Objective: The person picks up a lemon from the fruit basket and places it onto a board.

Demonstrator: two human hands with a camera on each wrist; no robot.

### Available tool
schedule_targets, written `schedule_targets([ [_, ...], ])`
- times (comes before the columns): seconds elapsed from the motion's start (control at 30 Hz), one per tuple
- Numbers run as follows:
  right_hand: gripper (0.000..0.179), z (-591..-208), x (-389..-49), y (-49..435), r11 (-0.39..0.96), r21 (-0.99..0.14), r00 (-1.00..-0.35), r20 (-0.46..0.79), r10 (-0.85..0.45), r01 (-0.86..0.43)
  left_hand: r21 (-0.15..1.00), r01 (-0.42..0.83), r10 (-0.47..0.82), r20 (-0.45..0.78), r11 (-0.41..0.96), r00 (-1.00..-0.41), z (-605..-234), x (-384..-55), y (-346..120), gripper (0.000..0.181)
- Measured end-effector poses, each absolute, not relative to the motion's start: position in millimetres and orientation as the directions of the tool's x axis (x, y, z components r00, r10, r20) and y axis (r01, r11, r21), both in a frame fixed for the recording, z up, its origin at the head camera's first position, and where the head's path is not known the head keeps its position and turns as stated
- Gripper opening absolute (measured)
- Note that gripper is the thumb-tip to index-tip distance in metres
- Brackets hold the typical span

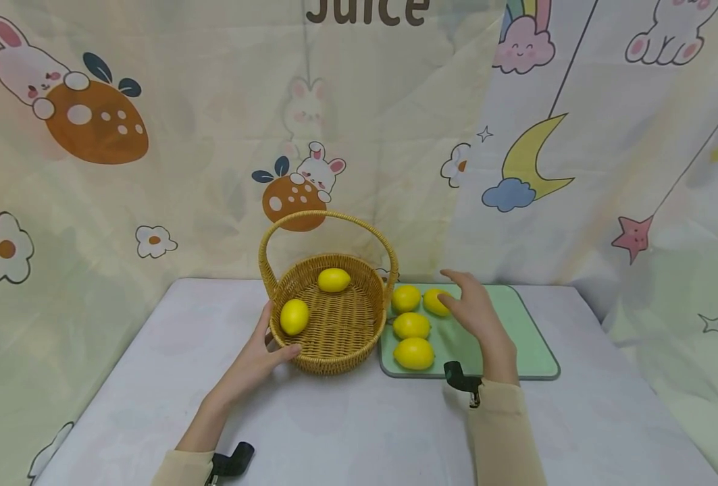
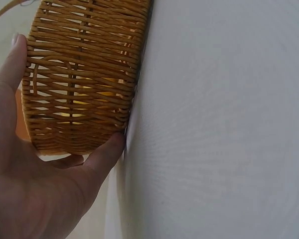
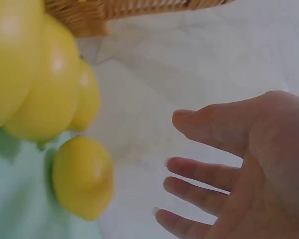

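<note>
A wicker basket (image 1: 334, 364) with a tall arched handle stands on the table, two yellow lemons (image 1: 334, 280) lying inside it. My left hand (image 1: 261, 354) grips the basket's left side, thumb near the front rim. In the left wrist view the fingers and thumb span the woven wall (image 2: 79, 84), and yellow shows through the gaps. To the basket's right, several lemons (image 1: 414, 353) lie on a green tray (image 1: 523, 337). My right hand (image 1: 474, 310) hovers over that tray, nearest the back right lemon (image 1: 435, 302). Its fingers are spread and hold nothing; the right wrist view shows a gap to the lemons (image 3: 83, 178).
The white table (image 1: 334, 432) extends in front of the basket and tray. Right behind it hangs a printed cloth backdrop (image 1: 213, 135) with cartoon rabbits, flowers and a moon. The handle (image 1: 328, 214) arches high above the basket's rim.
</note>
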State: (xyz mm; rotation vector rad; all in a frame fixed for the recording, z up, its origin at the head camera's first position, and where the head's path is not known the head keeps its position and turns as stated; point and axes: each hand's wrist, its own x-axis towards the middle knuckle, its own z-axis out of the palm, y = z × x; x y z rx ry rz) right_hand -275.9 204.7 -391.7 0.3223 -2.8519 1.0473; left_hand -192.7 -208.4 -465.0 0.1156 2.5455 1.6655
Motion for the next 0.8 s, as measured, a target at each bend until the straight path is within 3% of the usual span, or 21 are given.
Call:
schedule_targets([
  [0.43, 0.051, -356.0, -245.4, 157.7, 0.675, -0.637, -0.92, 0.157, -0.359, -0.373, 0.913, -0.006, 0.111, -0.056, 0.407, -0.992, -467.3, -193.2, -208.8, 0.108],
  [0.6, 0.059, -349.0, -237.4, 140.4, 0.689, -0.63, -0.922, 0.124, -0.366, -0.358, 0.913, -0.012, 0.111, -0.062, 0.407, -0.992, -466.8, -193.8, -208.8, 0.108],
  [0.8, 0.051, -341.8, -229.2, 129.8, 0.707, -0.599, -0.917, 0.133, -0.375, -0.376, 0.912, -0.006, 0.108, -0.055, 0.411, -0.993, -467.1, -194.8, -209.3, 0.108],
])
